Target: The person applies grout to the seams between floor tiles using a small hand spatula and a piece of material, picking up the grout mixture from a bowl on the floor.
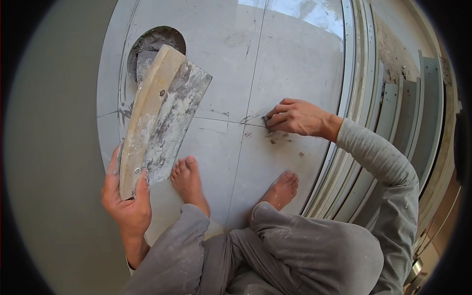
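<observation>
My left hand (129,206) grips the lower end of a wide putty knife (152,113), fingers and thumb on either side of its wooden handle. Its metal blade is smeared with dried white and grey filler and points right. Partly hidden behind the knife, a round bowl (178,38) holds dark grey paste. My right hand (293,117) is closed low over the tiled floor (290,59), beside the crossing of two joints. A small dark bit shows at its fingertips; I cannot make out what it is. Dark smears and crumbs lie around there.
Sliding door tracks (361,64) run along the right side, with further metal frames (425,103) beyond. A plain grey wall (54,147) rises on the left. My bare feet (189,179) stand on the tiles between my hands.
</observation>
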